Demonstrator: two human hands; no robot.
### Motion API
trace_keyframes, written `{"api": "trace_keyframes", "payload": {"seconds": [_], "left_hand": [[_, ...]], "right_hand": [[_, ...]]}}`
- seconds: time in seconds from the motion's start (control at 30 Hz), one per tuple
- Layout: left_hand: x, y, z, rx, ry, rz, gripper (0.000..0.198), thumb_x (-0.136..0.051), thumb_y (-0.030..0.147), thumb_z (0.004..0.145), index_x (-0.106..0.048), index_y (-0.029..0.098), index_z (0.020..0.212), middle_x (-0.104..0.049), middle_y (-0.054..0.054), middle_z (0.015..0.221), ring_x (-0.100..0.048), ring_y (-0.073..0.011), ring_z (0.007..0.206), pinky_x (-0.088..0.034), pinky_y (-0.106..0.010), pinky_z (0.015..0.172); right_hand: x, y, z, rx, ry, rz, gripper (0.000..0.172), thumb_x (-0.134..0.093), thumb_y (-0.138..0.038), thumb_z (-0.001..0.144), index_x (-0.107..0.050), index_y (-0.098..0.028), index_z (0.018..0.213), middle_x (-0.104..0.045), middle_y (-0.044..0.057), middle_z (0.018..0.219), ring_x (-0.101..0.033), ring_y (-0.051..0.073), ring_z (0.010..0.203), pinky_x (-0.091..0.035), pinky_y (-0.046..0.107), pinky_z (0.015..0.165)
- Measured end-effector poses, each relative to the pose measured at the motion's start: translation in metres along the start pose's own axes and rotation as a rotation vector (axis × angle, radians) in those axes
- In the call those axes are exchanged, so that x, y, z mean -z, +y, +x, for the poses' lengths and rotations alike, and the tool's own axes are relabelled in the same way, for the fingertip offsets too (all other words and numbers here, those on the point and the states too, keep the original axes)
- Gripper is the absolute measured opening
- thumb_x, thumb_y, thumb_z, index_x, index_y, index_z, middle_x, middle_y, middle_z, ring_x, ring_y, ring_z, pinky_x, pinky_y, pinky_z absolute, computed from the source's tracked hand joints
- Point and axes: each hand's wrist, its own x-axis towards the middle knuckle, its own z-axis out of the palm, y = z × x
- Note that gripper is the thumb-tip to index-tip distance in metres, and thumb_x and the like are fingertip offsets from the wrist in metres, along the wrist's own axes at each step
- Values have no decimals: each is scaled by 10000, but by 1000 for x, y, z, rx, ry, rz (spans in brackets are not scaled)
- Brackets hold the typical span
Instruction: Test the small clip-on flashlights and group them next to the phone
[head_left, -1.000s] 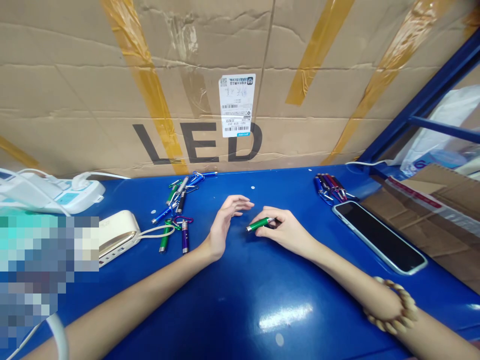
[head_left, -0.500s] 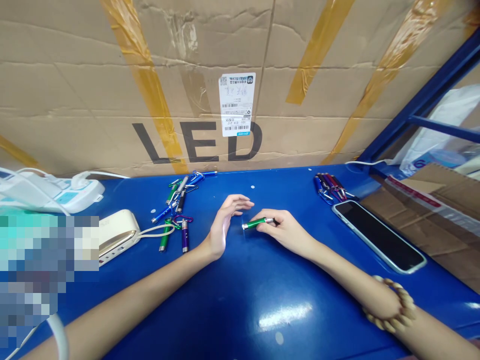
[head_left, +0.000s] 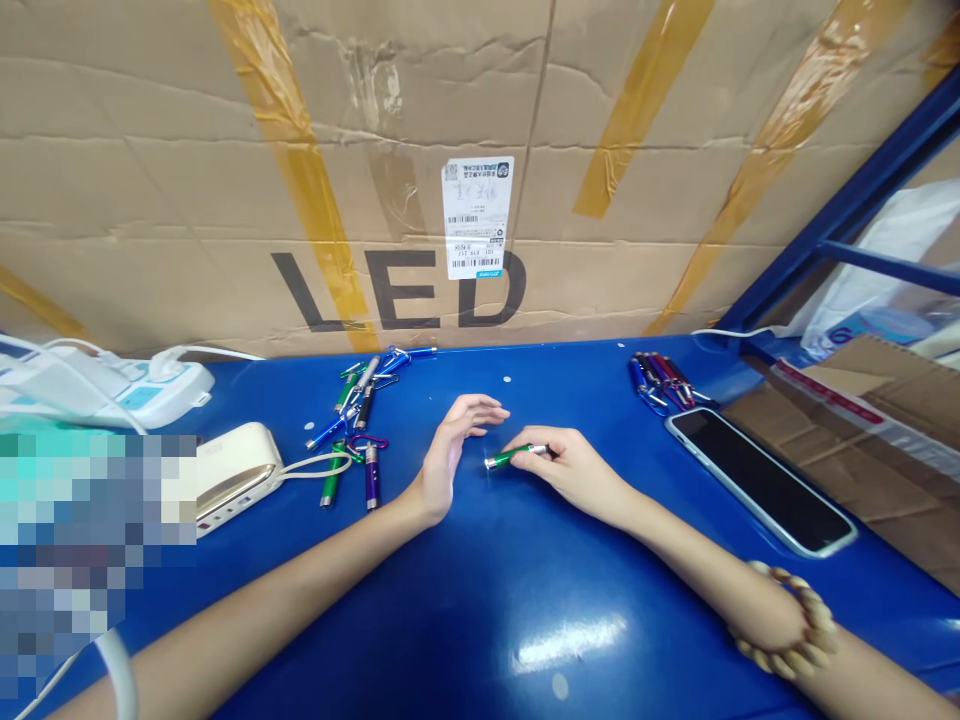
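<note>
- Right hand (head_left: 577,470) pinches a green metal penlight (head_left: 514,457) between thumb and fingers, long axis running 3-to-9 o'clock, tip toward the other hand.
- Left hand (head_left: 454,450), empty and half open, is just beside it at 9 o'clock.
- Blue table (head_left: 480,620): more penlights (head_left: 352,420) at 10 o'clock, smartphone (head_left: 761,480) at 3 o'clock, taped cardboard carton (head_left: 150,180) behind.

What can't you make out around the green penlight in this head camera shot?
Head view:
The right hand hides the rear of the green penlight.
A pixelated patch blurs the lower left corner.
The print on the carton label is too small to read.
</note>
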Motion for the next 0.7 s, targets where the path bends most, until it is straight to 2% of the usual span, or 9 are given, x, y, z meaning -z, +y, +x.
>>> {"api": "trace_keyframes", "payload": {"seconds": [0.13, 0.33, 0.4, 0.47, 0.53, 0.6, 0.7], "left_hand": [[0, 0, 0, -2, 0, 7, 340, -326, 381, 796, -500, 171, 997, -636, -112, 1087, -546, -269, 1082, -362, -382, 905], [1, -2, 0, -9, 2, 5, 336, -327, 381, 809, -504, 172, 1003, -633, -105, 1083, -543, -266, 1091, -358, -375, 910], [0, -2, 0, -16, 22, 9, 335, -326, 375, 808, -498, 169, 1009, -625, -107, 1085, -538, -265, 1093, -355, -374, 910], [0, -2, 0, -18, 56, 12, 334, -324, 371, 806, -492, 169, 1012, -617, -107, 1088, -535, -262, 1090, -355, -372, 906], [-1, -1, -1, -19, 87, 21, 331, -328, 374, 803, -494, 173, 1006, -611, -104, 1095, -530, -261, 1093, -356, -368, 904], [-1, -1, -2, -25, 102, 36, 330, -333, 382, 802, -500, 175, 997, -603, -104, 1103, -521, -263, 1099, -355, -365, 903], [0, -1, -2, -33, 102, 53, 331, -330, 386, 806, -502, 178, 997, -589, -105, 1120, -511, -264, 1106, -354, -363, 902]], "right_hand": [[0, 2, 0, 41, 4, -4, 255, -511, -342, 868, -702, -174, 853, -701, 41, 865, -618, 166, 762, -442, 262, 696], [0, -1, 1, 35, 23, 6, 468, -320, -395, 957, -709, -173, 824, -713, 47, 885, -647, 186, 848, -454, 298, 806], [4, 0, 2, 21, 64, -91, 434, -310, -389, 960, -690, -186, 909, -707, 42, 959, -643, 193, 899, -457, 305, 810], [10, 4, 3, -6, 115, -284, 337, -331, -366, 956, -626, -227, 1039, -696, 22, 996, -644, 189, 909, -467, 299, 774], [18, 9, 4, -60, 167, -489, 255, -360, -344, 946, -539, -264, 1109, -692, -1, 929, -659, 179, 826, -471, 278, 673], [26, 14, 5, -102, 214, -586, 206, -362, -338, 943, -497, -264, 1079, -677, -7, 882, -659, 171, 735, -453, 257, 581], [34, 20, 6, -128, 256, -668, 184, -349, -317, 941, -496, -259, 1036, -651, 9, 965, -646, 163, 736, -439, 248, 546]]}}
